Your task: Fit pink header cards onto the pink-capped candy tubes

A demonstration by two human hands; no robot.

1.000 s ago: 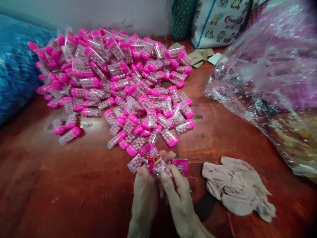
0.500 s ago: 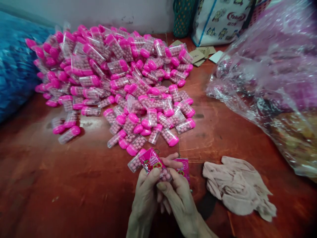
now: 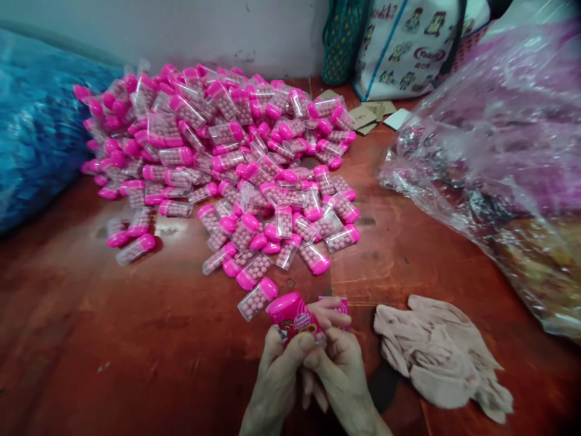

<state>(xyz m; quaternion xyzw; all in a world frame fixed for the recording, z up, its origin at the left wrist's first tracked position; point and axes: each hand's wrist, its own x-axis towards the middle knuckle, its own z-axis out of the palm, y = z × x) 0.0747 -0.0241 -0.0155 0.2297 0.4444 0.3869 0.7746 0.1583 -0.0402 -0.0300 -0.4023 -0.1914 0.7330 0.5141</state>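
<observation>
One pink-capped bottle [image 3: 287, 299], six o'clock: left hand [image 3: 282, 369] and right hand [image 3: 342, 366] are pinching it, apparently fitting its printed wrapper [image 3: 298, 321]. Bottle pile [image 3: 227, 160]: lying at eleven o'clock. Next move: probably calling for even pressure.

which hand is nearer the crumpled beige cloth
Right: the right hand is left of the cloth, with a gap between; the left hand is farther left.

The pink-capped container [image 3: 289, 299] tilts left, printed wrapper [image 3: 298, 319] across it.
</observation>
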